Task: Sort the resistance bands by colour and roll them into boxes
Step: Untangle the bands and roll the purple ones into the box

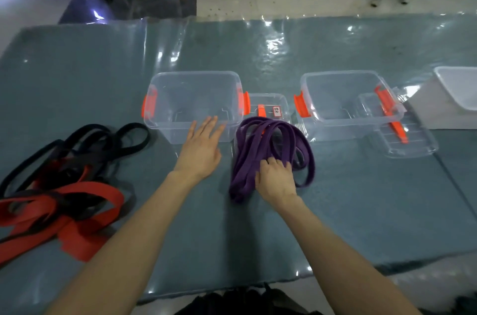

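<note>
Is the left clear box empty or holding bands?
Empty. The left clear box shows only its bare bottom; the purple bands lie outside it.

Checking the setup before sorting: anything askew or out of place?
The lid by the right box is tilted, one end propped on that box's rim. At left, red and black bands lie tangled together.

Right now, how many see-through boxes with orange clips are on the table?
2. The left box sits at the left hand; the right box stands beyond the purple bands. None seems hidden.

Purple bands (271, 149); red-and-black pile (62, 190); orange latches (149, 105).
</note>
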Demonstrator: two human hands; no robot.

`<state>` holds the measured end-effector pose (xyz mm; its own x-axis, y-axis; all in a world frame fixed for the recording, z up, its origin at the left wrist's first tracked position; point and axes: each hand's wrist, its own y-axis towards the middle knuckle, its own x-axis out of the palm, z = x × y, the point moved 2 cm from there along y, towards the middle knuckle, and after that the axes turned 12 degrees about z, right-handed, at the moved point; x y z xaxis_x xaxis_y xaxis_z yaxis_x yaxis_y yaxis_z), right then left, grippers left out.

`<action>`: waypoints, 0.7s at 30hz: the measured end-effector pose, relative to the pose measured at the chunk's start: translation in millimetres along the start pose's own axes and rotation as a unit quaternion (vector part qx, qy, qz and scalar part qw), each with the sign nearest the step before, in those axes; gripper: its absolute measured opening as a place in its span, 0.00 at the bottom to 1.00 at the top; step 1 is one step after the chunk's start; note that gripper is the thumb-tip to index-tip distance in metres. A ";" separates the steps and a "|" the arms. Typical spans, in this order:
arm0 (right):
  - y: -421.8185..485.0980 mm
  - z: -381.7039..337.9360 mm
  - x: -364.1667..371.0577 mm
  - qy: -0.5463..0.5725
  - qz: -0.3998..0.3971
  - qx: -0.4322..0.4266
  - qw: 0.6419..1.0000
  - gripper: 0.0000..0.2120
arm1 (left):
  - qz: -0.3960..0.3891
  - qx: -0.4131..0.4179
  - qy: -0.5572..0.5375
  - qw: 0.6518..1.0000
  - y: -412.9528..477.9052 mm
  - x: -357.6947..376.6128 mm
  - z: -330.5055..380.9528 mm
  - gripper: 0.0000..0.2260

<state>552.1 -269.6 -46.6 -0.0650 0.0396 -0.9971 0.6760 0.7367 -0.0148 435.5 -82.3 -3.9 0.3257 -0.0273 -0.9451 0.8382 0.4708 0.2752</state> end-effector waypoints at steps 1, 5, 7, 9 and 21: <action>-2.7 -0.4 -9.6 0.010 0.023 -0.015 1.000 0.13 | 0.020 0.012 -0.001 1.000 -5.2 -8.2 1.4 0.31; -8.5 -24.7 -33.0 0.085 0.102 -0.111 0.985 0.06 | 0.056 0.006 0.017 0.998 -46.9 -28.6 -0.5 0.19; -6.7 -51.3 -32.1 0.101 0.103 -0.167 0.975 0.06 | 0.025 -0.032 0.050 0.998 -75.0 -35.3 -11.2 0.15; -6.7 -82.6 -26.2 0.105 0.071 -0.208 0.970 0.07 | -0.040 -0.084 0.078 0.993 -106.1 -40.6 -30.0 0.13; -27.5 -288.8 9.5 0.178 -0.075 -0.286 0.939 0.39 | -0.043 -0.253 0.138 0.957 -274.6 -116.6 -211.1 0.16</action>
<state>321.0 -94.5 -34.1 -0.4370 0.0546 -0.8978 0.1410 0.9900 -0.0084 75.0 -22.3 -6.4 0.0791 0.1151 -0.9902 0.5143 0.8462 0.1394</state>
